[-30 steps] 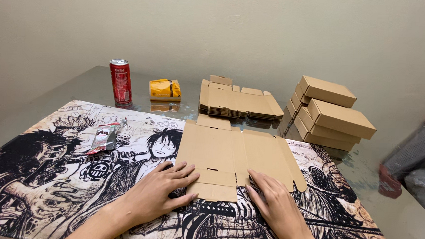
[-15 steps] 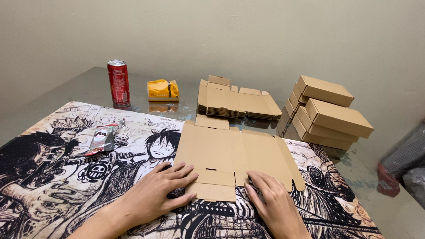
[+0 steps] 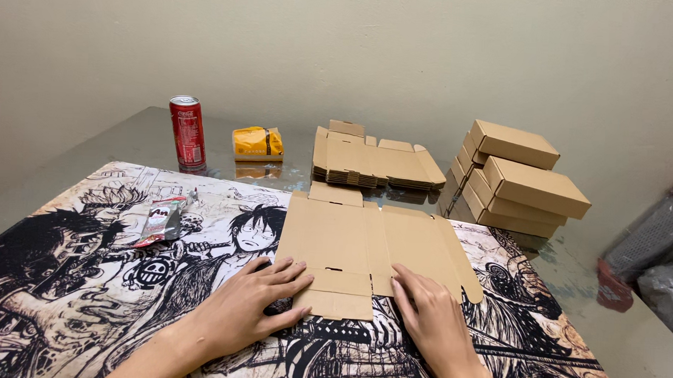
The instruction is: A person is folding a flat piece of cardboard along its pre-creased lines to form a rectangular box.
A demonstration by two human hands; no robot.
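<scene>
- Flat, unfolded brown cardboard box blank (image 3: 372,247): lies on the black-and-white illustrated mat (image 3: 82,291), near the middle of the mat's near half, flaps out to all sides.
- Left hand (image 3: 252,306): palm down, fingers spread, tips touching the blank's left near edge and its small front flap; nothing gripped.
- Right hand (image 3: 429,318): palm down, fingers lying close together, tips pressed onto the blank's near edge right of centre; nothing gripped.
- Stack of flat brown cardboard blanks (image 3: 372,162): on the glass-topped table (image 3: 142,131) just beyond the mat's far edge, directly behind the working blank.
- Pile of folded, closed brown cardboard boxes (image 3: 518,178): toward the table's far right corner, stacked unevenly.
- Red drink can (image 3: 188,132): upright, toward the table's far left corner.
- Small orange-yellow wrapped packet (image 3: 257,142): between the can and the blank stack.
- Small crumpled silver-and-red wrapper (image 3: 161,221): on the mat's left part, well apart from both hands.
</scene>
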